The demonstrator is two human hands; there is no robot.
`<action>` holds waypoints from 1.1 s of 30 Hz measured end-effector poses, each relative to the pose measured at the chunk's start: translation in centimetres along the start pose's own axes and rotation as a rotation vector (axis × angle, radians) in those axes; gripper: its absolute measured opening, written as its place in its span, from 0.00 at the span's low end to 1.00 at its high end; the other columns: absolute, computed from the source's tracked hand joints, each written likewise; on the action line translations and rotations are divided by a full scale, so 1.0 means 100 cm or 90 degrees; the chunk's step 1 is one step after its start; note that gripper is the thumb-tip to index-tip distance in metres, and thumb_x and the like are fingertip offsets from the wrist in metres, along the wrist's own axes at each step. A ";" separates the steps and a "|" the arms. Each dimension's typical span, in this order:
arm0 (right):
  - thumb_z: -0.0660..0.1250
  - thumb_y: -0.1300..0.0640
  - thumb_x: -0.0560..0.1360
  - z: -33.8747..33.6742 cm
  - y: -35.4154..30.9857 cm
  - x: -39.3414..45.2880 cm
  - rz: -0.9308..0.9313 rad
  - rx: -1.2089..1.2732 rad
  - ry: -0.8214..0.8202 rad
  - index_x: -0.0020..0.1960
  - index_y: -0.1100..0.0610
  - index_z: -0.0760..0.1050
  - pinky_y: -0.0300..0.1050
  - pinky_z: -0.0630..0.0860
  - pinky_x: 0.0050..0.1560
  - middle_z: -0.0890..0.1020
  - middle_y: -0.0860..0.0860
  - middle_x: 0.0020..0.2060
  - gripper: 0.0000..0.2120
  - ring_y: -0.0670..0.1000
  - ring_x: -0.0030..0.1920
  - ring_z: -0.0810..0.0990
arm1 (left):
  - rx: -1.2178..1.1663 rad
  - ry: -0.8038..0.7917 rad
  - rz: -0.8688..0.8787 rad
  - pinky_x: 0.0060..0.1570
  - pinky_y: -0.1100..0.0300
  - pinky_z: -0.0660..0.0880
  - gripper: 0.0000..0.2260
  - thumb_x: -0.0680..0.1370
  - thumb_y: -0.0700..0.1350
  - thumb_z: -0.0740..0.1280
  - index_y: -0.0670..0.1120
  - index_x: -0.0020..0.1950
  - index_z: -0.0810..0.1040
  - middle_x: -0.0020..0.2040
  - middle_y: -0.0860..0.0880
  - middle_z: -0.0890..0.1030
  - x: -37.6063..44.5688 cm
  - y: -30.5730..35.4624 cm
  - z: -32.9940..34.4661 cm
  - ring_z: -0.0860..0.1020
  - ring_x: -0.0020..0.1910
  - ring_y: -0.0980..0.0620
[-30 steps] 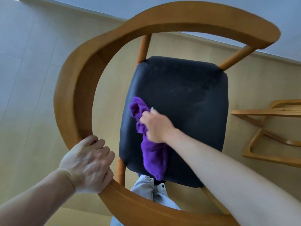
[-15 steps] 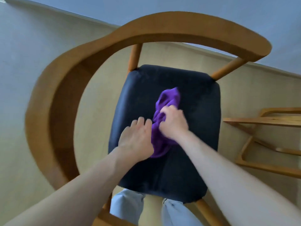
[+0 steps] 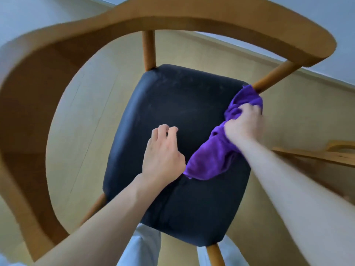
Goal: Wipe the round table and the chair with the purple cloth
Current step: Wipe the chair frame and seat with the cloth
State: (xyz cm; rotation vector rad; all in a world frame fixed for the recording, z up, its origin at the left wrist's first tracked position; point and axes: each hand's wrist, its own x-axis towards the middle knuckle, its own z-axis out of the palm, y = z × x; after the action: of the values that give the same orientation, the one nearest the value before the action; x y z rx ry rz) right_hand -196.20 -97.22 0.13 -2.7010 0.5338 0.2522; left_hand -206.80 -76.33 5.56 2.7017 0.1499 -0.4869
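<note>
I look straight down on a wooden chair (image 3: 172, 18) with a curved back rail and a black padded seat (image 3: 172, 104). My right hand (image 3: 243, 124) grips the bunched purple cloth (image 3: 209, 160) at the seat's right edge, close to the right front post (image 3: 272, 77). The cloth trails from there back across the seat toward me. My left hand (image 3: 163, 154) rests on the middle of the seat with its fingers bent at the tips and holds nothing. The round table is out of view.
Pale wood floor surrounds the chair, with a light wall along the top. Part of another wooden chair (image 3: 326, 154) shows at the right edge. My legs in light trousers (image 3: 140, 248) stand just behind the seat.
My right hand swept the cloth from the seat's left side to its right edge. My left hand let go of the back rail and came down onto the seat.
</note>
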 end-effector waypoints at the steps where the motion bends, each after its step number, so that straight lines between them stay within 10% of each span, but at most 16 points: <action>1: 0.65 0.58 0.70 0.000 -0.007 -0.016 -0.079 -0.017 -0.036 0.54 0.55 0.78 0.53 0.74 0.57 0.77 0.57 0.57 0.13 0.65 0.55 0.75 | -0.020 0.012 -0.012 0.60 0.54 0.70 0.26 0.71 0.37 0.66 0.41 0.70 0.71 0.64 0.44 0.71 -0.002 0.008 0.000 0.69 0.63 0.42; 7: 0.64 0.61 0.74 -0.010 0.013 -0.088 -0.425 -0.059 -0.467 0.56 0.51 0.75 0.56 0.77 0.58 0.74 0.46 0.54 0.12 0.59 0.69 0.67 | -0.155 0.048 -0.109 0.50 0.53 0.74 0.18 0.74 0.38 0.66 0.44 0.64 0.73 0.57 0.49 0.73 -0.022 0.050 0.011 0.70 0.57 0.48; 11: 0.67 0.64 0.70 -0.026 0.044 -0.043 -0.410 -0.011 -0.326 0.56 0.54 0.77 0.53 0.76 0.56 0.75 0.51 0.56 0.16 0.57 0.57 0.73 | -0.188 0.036 -0.088 0.54 0.53 0.74 0.22 0.74 0.39 0.66 0.45 0.68 0.72 0.61 0.51 0.73 -0.036 0.067 0.026 0.70 0.59 0.49; 18: 0.66 0.63 0.74 -0.028 0.043 0.045 -0.097 0.108 -0.097 0.69 0.57 0.75 0.43 0.64 0.68 0.73 0.56 0.68 0.22 0.60 0.66 0.70 | -0.152 -0.064 -0.004 0.63 0.52 0.71 0.34 0.75 0.51 0.69 0.52 0.79 0.61 0.71 0.51 0.67 -0.030 0.098 0.062 0.67 0.67 0.46; 33: 0.59 0.43 0.68 -0.041 0.077 -0.065 -0.179 -0.036 -0.470 0.44 0.48 0.68 0.50 0.73 0.52 0.73 0.47 0.48 0.10 0.57 0.51 0.75 | 0.085 -0.182 0.139 0.45 0.55 0.70 0.21 0.71 0.43 0.66 0.55 0.63 0.71 0.51 0.52 0.69 -0.061 0.061 0.069 0.69 0.49 0.47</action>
State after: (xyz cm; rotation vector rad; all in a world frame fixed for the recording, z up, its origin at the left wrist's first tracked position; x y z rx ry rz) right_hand -204.81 -103.30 2.97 -2.4360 -0.0721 1.1230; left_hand -213.66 -84.89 3.99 2.6953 -0.2614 -0.8301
